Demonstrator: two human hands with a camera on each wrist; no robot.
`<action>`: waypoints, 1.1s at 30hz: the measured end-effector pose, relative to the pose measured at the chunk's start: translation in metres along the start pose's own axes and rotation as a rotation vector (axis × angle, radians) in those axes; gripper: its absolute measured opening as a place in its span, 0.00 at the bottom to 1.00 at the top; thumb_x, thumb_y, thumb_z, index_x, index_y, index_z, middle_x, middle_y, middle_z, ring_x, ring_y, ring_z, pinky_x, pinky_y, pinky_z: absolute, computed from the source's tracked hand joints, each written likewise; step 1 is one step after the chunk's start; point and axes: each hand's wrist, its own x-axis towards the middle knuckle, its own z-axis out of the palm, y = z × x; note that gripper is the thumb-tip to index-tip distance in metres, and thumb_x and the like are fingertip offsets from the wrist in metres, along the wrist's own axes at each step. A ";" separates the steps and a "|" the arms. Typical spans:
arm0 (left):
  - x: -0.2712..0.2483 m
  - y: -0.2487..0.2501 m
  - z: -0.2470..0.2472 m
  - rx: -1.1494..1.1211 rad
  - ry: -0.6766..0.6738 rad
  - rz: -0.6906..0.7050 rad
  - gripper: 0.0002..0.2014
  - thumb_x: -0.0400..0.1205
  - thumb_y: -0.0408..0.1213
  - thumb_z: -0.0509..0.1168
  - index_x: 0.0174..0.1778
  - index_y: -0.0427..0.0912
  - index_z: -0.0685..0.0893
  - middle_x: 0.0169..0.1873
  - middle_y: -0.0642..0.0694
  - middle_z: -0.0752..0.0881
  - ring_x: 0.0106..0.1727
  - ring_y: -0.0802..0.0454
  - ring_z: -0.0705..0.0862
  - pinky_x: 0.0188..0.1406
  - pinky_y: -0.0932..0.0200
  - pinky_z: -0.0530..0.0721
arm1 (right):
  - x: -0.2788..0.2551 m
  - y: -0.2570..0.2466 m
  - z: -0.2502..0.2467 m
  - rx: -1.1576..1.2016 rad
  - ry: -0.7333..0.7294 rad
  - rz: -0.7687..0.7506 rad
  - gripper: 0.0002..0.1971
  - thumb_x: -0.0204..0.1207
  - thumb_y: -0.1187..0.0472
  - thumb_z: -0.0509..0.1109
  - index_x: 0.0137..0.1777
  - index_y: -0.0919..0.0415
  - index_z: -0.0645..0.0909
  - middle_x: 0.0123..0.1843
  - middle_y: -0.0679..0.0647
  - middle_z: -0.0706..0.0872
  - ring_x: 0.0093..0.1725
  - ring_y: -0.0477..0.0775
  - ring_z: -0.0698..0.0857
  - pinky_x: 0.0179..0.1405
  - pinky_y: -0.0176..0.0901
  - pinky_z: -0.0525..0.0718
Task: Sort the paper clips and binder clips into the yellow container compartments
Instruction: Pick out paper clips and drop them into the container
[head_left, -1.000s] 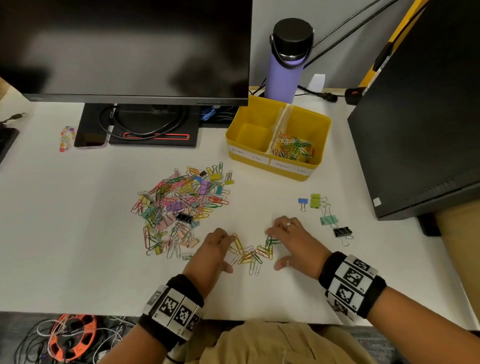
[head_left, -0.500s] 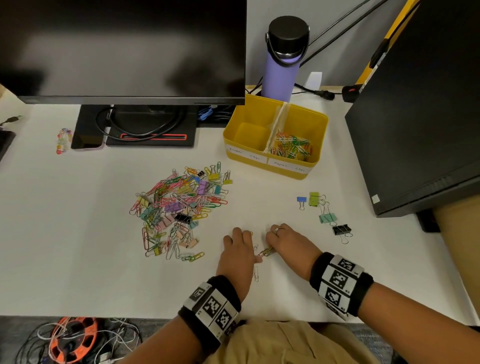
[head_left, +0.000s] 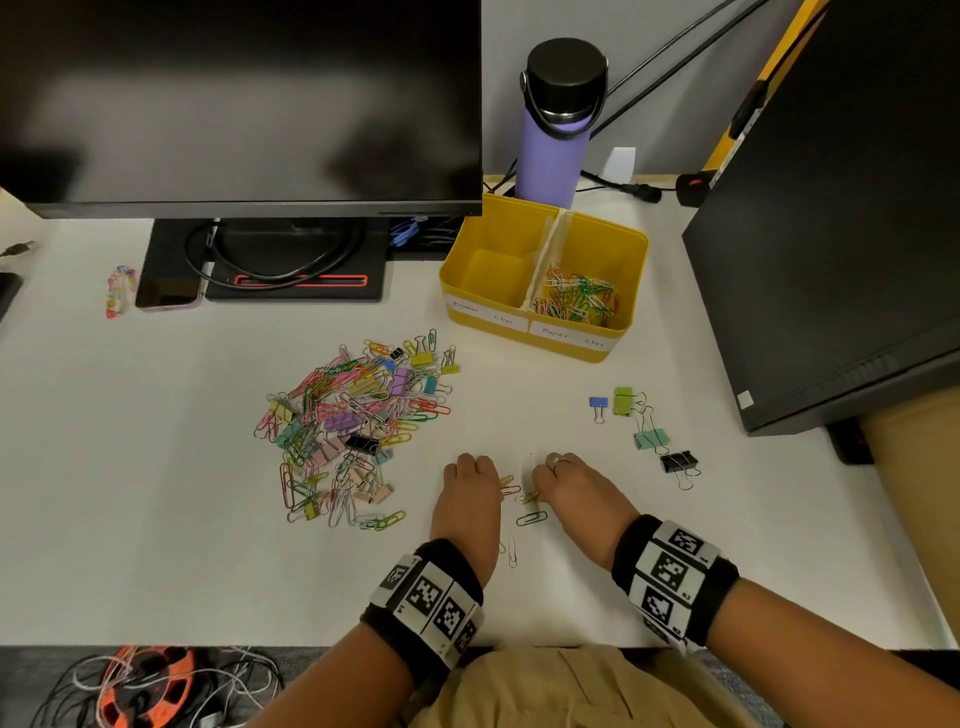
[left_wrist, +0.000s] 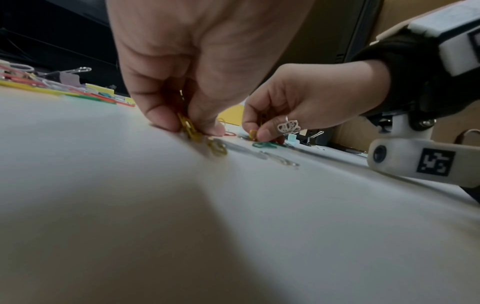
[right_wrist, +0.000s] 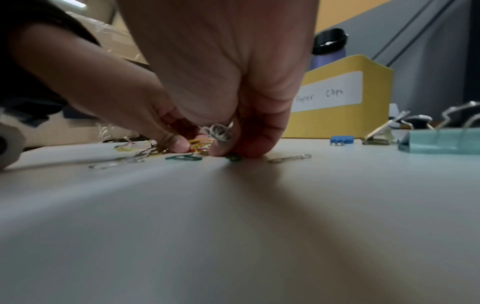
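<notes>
Clearly, the sorting is only partly done. Taking the yellow container (head_left: 540, 343) as the landmark: its right-hand compartment, labelled for paper clips, is already holding a tangle of paper clips (head_left: 579, 299), while its left-hand compartment, labelled for binder clips, is showing only bare yellow floor.

In front of the container and to its left, a big mixed pile (head_left: 353, 426) of paper clips and binder clips is lying unsorted. In front of it and to the right, four binder clips (head_left: 641, 428) are sitting apart from the pile, seemingly set aside but not yet boxed.

Nearer the person than the container, the left hand (head_left: 470, 499) is pinching yellow paper clips (left_wrist: 188, 128) against the table (head_left: 156, 493), and the right hand (head_left: 574, 491) is pinching a small bunch too. A few loose paper clips (head_left: 530, 518) are lying between the hands.

By the look of it, most of the work is still waiting.
</notes>
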 end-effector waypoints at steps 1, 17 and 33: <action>0.000 0.000 0.000 0.020 0.007 0.012 0.18 0.78 0.24 0.61 0.63 0.35 0.69 0.64 0.40 0.72 0.65 0.47 0.71 0.55 0.60 0.76 | -0.001 -0.002 0.000 -0.032 0.022 -0.019 0.24 0.28 0.79 0.78 0.25 0.59 0.78 0.23 0.52 0.81 0.21 0.49 0.81 0.10 0.30 0.70; 0.022 -0.044 -0.028 -0.896 0.061 0.114 0.11 0.80 0.25 0.62 0.50 0.46 0.81 0.27 0.51 0.75 0.29 0.59 0.73 0.35 0.72 0.73 | 0.051 0.031 -0.146 0.581 0.760 0.234 0.04 0.73 0.65 0.72 0.44 0.65 0.87 0.39 0.52 0.87 0.39 0.46 0.84 0.50 0.36 0.82; 0.002 -0.069 -0.024 -2.137 -0.574 0.008 0.16 0.59 0.44 0.77 0.35 0.36 0.86 0.34 0.42 0.86 0.35 0.49 0.84 0.30 0.63 0.84 | -0.001 0.041 -0.067 -0.055 -0.069 -0.218 0.13 0.70 0.74 0.68 0.51 0.60 0.84 0.51 0.57 0.85 0.51 0.60 0.86 0.47 0.50 0.87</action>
